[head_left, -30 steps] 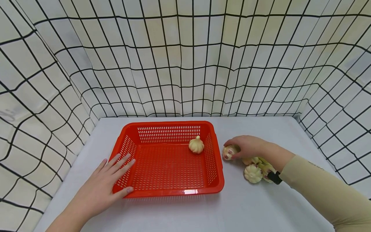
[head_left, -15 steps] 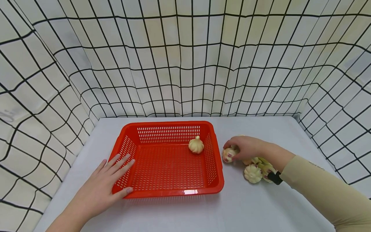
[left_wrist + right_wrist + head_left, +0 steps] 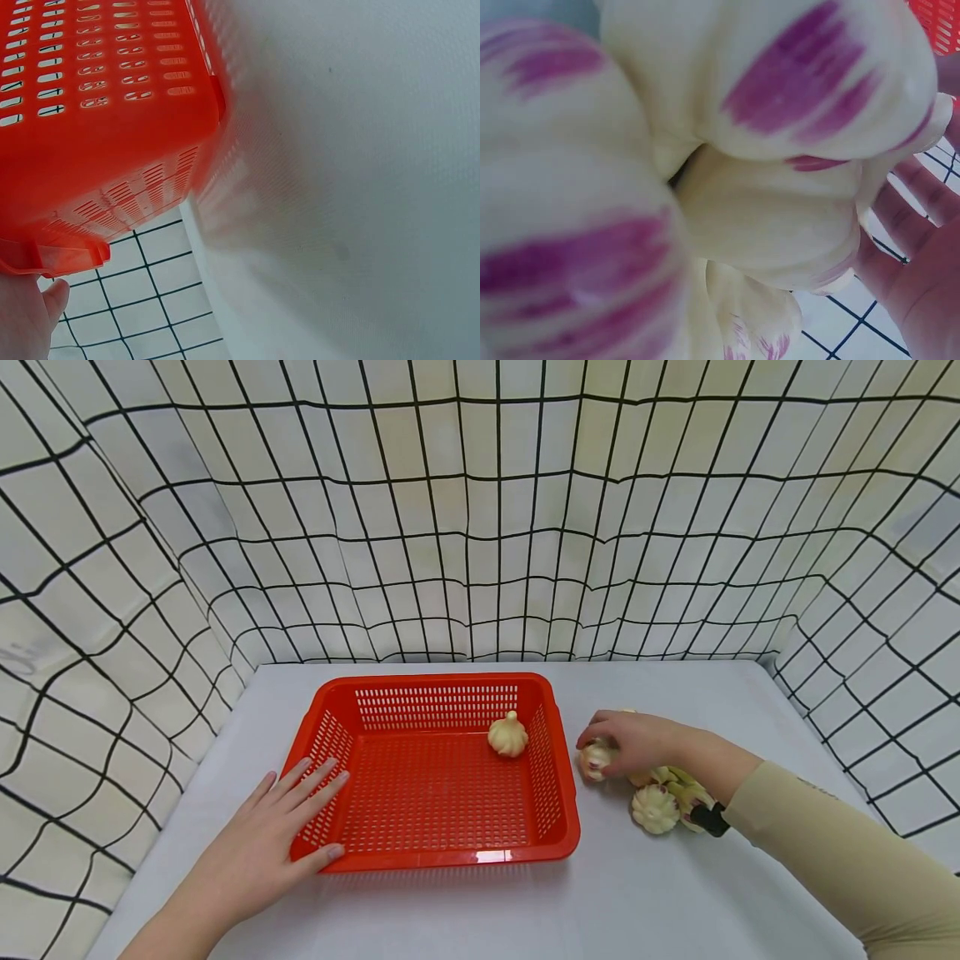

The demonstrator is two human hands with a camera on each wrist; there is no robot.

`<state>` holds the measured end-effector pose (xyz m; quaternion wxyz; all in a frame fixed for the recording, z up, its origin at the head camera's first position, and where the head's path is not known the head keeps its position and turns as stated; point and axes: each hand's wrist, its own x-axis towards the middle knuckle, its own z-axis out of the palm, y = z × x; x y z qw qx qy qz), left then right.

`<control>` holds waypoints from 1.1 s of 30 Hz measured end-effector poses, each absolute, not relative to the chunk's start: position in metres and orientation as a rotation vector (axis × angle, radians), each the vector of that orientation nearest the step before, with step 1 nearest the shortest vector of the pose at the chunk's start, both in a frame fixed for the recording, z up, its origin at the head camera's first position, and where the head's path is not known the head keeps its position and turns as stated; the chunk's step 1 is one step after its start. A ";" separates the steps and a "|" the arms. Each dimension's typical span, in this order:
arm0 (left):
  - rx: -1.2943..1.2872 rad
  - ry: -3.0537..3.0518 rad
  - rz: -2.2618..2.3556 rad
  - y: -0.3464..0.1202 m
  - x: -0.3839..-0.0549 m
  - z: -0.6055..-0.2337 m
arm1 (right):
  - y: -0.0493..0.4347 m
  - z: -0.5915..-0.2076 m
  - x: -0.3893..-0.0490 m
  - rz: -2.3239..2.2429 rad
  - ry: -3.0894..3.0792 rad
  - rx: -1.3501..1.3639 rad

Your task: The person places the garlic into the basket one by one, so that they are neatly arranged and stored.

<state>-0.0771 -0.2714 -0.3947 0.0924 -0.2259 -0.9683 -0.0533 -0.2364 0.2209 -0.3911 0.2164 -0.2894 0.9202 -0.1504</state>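
Right hand (image 3: 639, 742): fingers (image 3: 592, 727) curled over a purple-streaked garlic bulb (image 3: 595, 764), gripping it between fingertips and thumb. Bulb low over the bench (image 3: 450, 922), just outside the right wall of a red basket (image 3: 450, 859); whether it touches the bench, cannot tell. Fingers on its far and left side, thumb on its right.

Near the right hand, toward the person: a pale bulb (image 3: 655, 809) and further bulbs (image 3: 686, 793), bunched together, partly covered by hand and forearm. Right wrist view: purple-streaked bulbs fill much of the frame, fingers at the right edge.

Left hand (image 3: 272, 833): fingers straight and spread over the basket's left rim, thumb on the near left corner; gripping nothing.

One yellowish bulb (image 3: 507, 737) inside the basket, by its far right corner, well apart from both hands. Beyond the bench, a white backdrop (image 3: 517, 506) under black netting.
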 end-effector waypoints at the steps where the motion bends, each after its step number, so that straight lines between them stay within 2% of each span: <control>1: -0.670 -2.879 -0.162 -0.271 -0.077 -0.394 | 0.221 -0.391 -0.236 -0.408 2.548 -0.797; 21: -0.662 -2.902 -0.161 -0.271 -0.077 -0.394 | 0.206 -0.387 -0.231 -0.169 2.588 -0.804; 33: -0.658 -2.910 -0.171 -0.271 -0.077 -0.394 | 0.212 -0.385 -0.230 -0.256 2.607 -0.771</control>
